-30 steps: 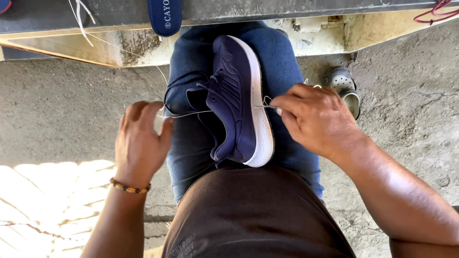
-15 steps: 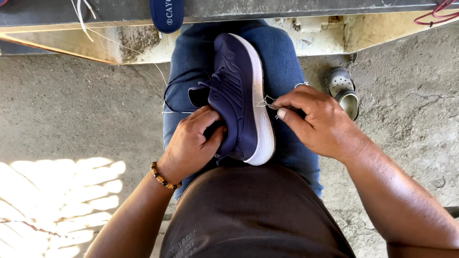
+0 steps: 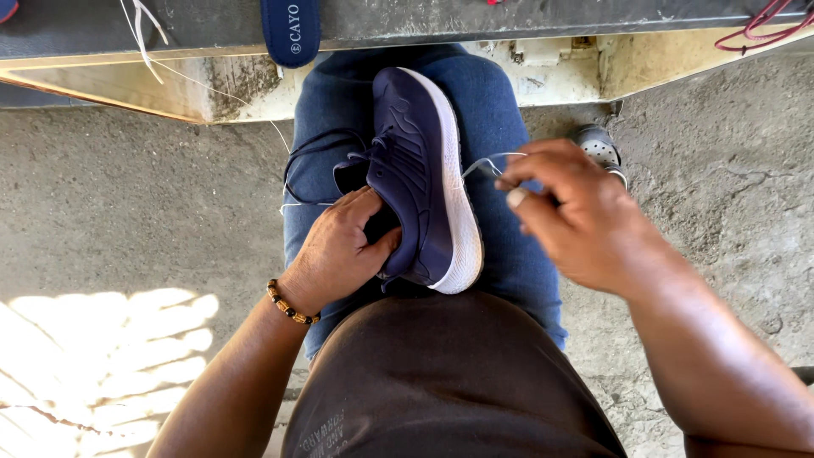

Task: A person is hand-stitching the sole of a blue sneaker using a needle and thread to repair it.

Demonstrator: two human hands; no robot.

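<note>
Now the left hand (image 3: 343,246) is clamped on the heel opening of a navy knit sneaker with a white rubber sole (image 3: 424,170), lying on the lap. Just beside it, the right hand (image 3: 577,212) pinches a thin pale thread (image 3: 483,163) running from the shoe's side.

1 navy sneaker (image 3: 420,170) with a white sole lies on the lap; 2 hands are at work, 1 left hand (image 3: 339,250) and 1 right hand (image 3: 577,212); 1 beaded bracelet (image 3: 291,305); 1 blue insole (image 3: 290,30) on the bench edge; 1 grey clog (image 3: 600,146) on the concrete; 1 red cord (image 3: 763,21) top right.
</note>
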